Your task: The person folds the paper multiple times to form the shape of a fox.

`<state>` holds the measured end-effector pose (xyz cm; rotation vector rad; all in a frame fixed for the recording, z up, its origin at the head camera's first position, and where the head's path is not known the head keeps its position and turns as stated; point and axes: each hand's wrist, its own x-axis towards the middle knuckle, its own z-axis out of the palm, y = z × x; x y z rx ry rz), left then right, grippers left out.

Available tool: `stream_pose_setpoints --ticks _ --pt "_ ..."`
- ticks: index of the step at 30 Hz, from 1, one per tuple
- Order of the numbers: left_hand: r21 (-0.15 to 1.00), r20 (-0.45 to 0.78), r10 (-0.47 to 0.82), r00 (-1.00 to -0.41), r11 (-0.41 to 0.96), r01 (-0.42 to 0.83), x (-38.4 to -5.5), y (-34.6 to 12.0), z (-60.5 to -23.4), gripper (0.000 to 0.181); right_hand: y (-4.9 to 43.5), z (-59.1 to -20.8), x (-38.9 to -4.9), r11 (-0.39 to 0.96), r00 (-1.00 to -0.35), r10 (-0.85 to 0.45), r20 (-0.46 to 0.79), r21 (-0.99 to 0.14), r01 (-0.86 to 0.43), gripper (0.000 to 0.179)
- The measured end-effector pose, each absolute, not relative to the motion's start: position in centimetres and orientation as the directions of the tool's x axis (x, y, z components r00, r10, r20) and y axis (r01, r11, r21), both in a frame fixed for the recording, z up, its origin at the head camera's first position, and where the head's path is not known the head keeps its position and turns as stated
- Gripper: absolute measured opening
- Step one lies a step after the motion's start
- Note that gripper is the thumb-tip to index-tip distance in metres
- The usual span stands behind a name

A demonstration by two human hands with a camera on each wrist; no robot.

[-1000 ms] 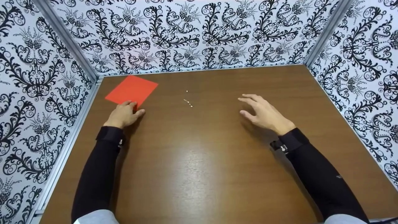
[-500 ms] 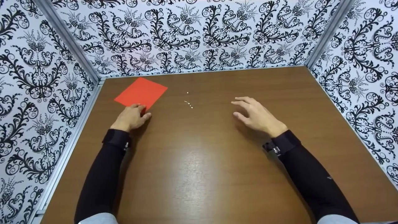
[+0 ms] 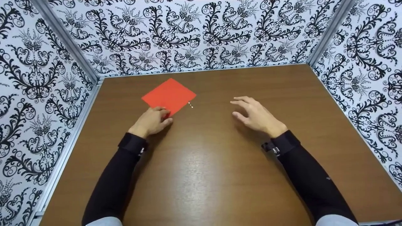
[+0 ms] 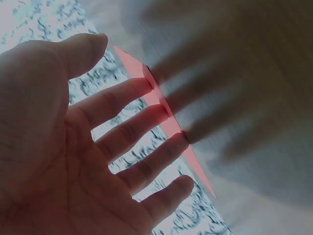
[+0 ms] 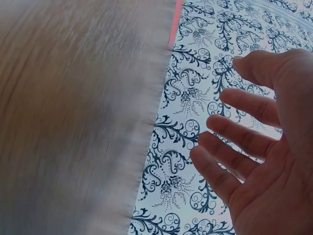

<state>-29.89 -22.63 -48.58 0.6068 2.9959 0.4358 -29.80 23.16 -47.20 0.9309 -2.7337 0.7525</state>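
Note:
A flat red sheet of paper (image 3: 171, 94) lies on the table, left of the middle and toward the back. On its near edge rest the fingertips of my left hand (image 3: 150, 121), pressing down from above. The left wrist view shows the left hand (image 4: 98, 132) with its fingers fairly straight and the thumb apart, several fingertips touching the red sheet (image 4: 168, 117). To the right, my right hand (image 3: 259, 116) hovers over the table with nothing in it. Its fingers are spread and relaxed, as the right wrist view of the right hand (image 5: 259, 137) also shows.
A few small white specks (image 3: 191, 104) lie on the brown wooden table (image 3: 201, 150) beside the sheet's right edge. Patterned black-and-white walls (image 3: 188, 34) enclose the table at the back and both sides, joined by metal corner posts (image 3: 67, 40).
My left hand has slid the red sheet to the right across the table, up to the white specks, covering some of them. The right hand has shifted slightly left.

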Motion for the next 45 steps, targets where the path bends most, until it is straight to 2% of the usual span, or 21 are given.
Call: stream_pose_setpoints --ticks 13,26,45 --pt "0.313 0.049 0.516 -0.855 0.805 0.504 -29.2 -17.5 -48.8 0.050 22.8 -47.4 -29.8 0.659 -0.776 -0.548 0.312 -0.409 -0.631 0.050" --pt "0.317 0.102 0.581 -0.808 0.751 0.580 -28.3 -14.9 -48.9 0.038 22.2 -47.7 -29.7 0.657 -0.772 -0.566 0.287 -0.409 -0.634 0.045" --pt "0.272 0.143 0.649 -0.747 0.700 0.660 -26.8 -12.5 -49.2 0.035 21.1 -48.6 -29.6 0.651 -0.750 -0.615 0.244 -0.381 -0.657 0.039"
